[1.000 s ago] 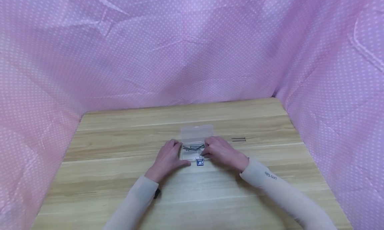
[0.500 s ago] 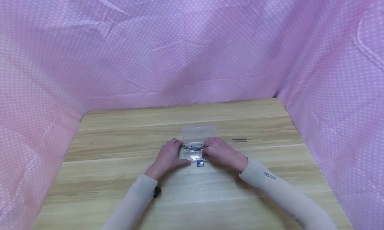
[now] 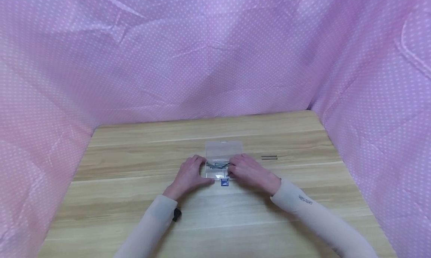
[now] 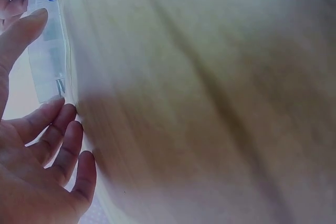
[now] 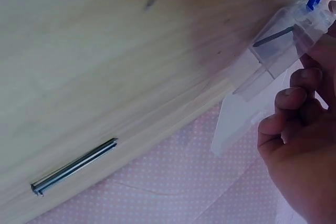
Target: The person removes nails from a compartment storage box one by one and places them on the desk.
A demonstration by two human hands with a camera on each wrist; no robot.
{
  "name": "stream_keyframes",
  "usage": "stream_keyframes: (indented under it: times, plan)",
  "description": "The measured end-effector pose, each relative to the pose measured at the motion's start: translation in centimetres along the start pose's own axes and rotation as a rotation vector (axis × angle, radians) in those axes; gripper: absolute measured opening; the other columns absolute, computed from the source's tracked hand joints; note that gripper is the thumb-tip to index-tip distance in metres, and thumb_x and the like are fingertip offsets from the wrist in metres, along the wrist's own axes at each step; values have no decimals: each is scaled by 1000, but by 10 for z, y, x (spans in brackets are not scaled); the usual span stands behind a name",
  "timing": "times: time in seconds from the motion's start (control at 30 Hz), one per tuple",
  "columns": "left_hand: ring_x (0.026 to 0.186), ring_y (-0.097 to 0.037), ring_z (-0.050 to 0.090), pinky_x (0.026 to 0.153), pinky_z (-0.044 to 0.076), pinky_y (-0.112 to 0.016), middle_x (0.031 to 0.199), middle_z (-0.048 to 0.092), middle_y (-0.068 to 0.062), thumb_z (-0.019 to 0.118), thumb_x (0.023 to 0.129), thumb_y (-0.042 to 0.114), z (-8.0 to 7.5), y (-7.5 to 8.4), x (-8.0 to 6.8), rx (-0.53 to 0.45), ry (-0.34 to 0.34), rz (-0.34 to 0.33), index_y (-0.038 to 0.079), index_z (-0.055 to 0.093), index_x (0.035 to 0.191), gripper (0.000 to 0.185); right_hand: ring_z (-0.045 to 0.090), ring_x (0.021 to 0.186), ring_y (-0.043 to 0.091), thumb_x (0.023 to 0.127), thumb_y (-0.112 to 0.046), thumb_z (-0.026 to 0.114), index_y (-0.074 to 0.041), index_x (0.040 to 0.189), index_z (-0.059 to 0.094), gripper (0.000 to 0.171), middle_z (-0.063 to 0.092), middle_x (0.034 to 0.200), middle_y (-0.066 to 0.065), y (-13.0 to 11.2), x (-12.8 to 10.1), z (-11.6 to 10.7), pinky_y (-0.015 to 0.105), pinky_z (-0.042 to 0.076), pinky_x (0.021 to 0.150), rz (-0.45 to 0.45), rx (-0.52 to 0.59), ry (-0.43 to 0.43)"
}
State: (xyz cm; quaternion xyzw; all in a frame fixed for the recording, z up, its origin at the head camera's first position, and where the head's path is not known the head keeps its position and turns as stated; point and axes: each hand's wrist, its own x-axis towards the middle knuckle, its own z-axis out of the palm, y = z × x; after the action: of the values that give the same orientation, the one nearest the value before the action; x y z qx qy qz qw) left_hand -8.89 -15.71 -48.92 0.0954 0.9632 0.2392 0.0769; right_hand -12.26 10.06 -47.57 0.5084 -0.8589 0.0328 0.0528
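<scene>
A clear plastic box (image 3: 215,173) with a blue latch (image 3: 224,182) lies on the table, its lid (image 3: 223,149) folded back away from me. Several nails (image 3: 217,166) rest in its far compartment. My left hand (image 3: 189,175) holds the box at its left end, thumb at the front edge and fingers at the far left corner. Over the right end, my right hand (image 3: 248,171) reaches in with curled fingers. In the right wrist view a dark nail (image 5: 274,36) slants inside the box, one end at my right fingertips (image 5: 304,40).
Two loose nails (image 3: 269,157) lie side by side on the wooden table (image 3: 208,220), right of the box. Pink dotted cloth (image 3: 208,63) hangs behind the table and along both sides.
My right fingertips have shifted slightly within the right end of the box. The left hand stays at the box's left end, and the two loose nails have not moved.
</scene>
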Motion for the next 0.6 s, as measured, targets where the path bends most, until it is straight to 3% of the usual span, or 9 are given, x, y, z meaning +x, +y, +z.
stream_keyframes:
  times: [0.27,0.6]
  plan:
    - [116,-28,56,104,45,-48,129,62,-7,90,72,53,1,0,0,-2,8,6,6,63,133,82,57,89,18,97,-21,74,-16,96,77,6,58,91,-3,2,-3,3,30,47,74,-4,27,46]
    - [116,-28,56,104,45,-50,128,62,-7,91,72,53,-1,1,-1,1,3,13,7,63,131,80,57,83,15,93,-21,78,-22,93,82,4,63,88,-6,2,0,-2,30,44,73,3,33,-9]
